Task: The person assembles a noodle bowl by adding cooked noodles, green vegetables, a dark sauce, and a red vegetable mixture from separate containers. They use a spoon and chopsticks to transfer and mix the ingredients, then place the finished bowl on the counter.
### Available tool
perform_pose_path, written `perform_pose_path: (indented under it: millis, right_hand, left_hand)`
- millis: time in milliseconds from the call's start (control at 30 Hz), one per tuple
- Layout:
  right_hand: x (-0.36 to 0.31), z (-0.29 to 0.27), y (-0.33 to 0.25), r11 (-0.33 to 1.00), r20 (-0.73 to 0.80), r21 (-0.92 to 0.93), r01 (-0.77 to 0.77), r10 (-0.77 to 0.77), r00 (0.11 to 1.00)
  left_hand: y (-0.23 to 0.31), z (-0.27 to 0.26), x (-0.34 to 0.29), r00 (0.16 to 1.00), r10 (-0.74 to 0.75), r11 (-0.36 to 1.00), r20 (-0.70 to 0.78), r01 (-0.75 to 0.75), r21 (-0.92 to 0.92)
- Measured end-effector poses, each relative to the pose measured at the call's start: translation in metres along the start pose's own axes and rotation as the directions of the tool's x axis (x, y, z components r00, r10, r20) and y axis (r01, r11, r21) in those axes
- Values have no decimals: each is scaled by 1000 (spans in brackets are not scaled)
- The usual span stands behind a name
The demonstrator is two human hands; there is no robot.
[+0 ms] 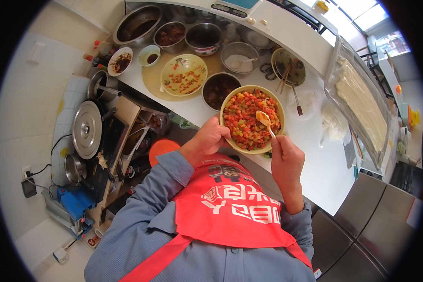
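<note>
My left hand [208, 139] grips the near left rim of a yellow bowl [226, 97], held at the counter's front edge. Diced red and green vegetables [242, 115] fill the bowl. Closed round the handle of a pale spoon [263, 118], my right hand [287, 157] is at the bowl's near right side. The spoon's head rests on the vegetables with a few pieces in it. Just beyond my left hand stands a metal bowl of dark brown food [216, 92]. Farther back, a wide yellow patterned bowl [183, 70] has scattered diced pieces left on its inside.
Several metal bowls, one with white powder and a spoon [239, 61], crowd the back. Black scissors [268, 71] and a round dish with chopsticks [293, 68] are to the right. A plastic-covered tray of dough [359, 96] lies far right. A stove with a lidded pot [87, 129] is left.
</note>
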State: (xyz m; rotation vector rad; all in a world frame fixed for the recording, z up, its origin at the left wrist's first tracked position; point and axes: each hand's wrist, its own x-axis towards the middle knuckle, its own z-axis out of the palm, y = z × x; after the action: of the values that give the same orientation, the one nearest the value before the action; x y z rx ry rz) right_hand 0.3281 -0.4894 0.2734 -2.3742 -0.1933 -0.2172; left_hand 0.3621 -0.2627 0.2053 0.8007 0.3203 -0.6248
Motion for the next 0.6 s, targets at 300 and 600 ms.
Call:
perform_pose_path:
  millis: [300, 600]
  right_hand:
    - [16, -16, -4, 442, 320, 726, -527, 462, 827]
    - [-16, -10, 51, 976, -129, 118, -184, 198, 972]
  left_hand:
    - [-1, -4, 2, 999, 16, 1000, -37, -15, 19]
    - [36, -54, -17, 974, 165, 981, -155, -179, -79]
